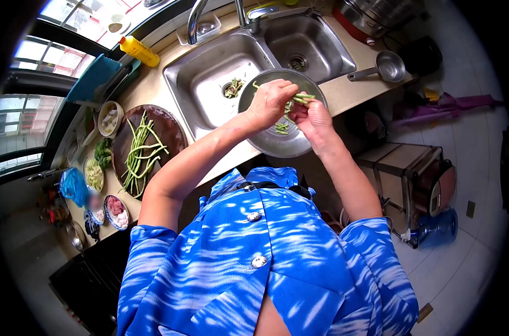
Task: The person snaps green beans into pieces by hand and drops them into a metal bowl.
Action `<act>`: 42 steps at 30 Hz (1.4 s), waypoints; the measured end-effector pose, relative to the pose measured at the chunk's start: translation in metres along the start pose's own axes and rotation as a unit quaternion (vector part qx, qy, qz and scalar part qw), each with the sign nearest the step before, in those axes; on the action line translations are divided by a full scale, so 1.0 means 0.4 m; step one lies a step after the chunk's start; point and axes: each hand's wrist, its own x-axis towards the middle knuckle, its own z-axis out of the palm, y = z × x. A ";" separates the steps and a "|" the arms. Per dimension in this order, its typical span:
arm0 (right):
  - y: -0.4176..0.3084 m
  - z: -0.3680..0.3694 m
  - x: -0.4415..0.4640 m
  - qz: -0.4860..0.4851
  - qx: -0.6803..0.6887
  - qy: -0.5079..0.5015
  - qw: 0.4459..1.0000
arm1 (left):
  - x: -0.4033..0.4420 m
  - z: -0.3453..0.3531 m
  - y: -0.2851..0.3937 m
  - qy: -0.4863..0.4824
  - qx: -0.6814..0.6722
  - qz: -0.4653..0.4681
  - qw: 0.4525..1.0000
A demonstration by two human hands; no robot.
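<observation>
Above a round metal basin [271,147], my two hands meet over several green beans [305,97]. My left hand [272,103] is closed, fingers pinched at the beans, and a thin bean tip pokes out on its far side. Curled around the short pieces from the other side is my right hand [313,120]. Cut or snapped bean pieces [281,129] lie at the bottom of the basin, which overlaps the sink's near rim. Long whole green beans [141,148] are heaped on a round dark chopping board [173,126] to the left.
The double steel sink [181,75] has scraps [232,88] at its left drain. A faucet [195,22] rises behind it. A small saucepan [389,66] sits right. Leftward are a yellow bottle [139,51], broccoli [102,153] and a plate of meat [116,211].
</observation>
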 end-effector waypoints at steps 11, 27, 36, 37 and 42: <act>0.040 -0.093 0.035 0.104 -0.033 -0.018 0.994 | -0.016 0.039 -0.059 0.004 -0.479 -0.340 0.809; -0.052 0.026 0.001 -0.366 -0.507 -0.024 0.780 | -0.035 0.008 -0.114 -0.108 -0.665 -0.481 0.561; -0.035 0.009 0.029 -0.406 -0.556 -0.103 0.718 | -0.046 0.008 -0.097 -0.121 -0.594 -0.502 0.617; -0.036 0.006 0.031 -0.473 -0.563 -0.092 0.671 | -0.048 0.010 -0.102 -0.120 -0.594 -0.502 0.618; -0.044 -0.012 0.023 -0.363 -0.583 -0.093 0.721 | -0.052 0.007 -0.095 -0.166 -0.535 -0.474 0.680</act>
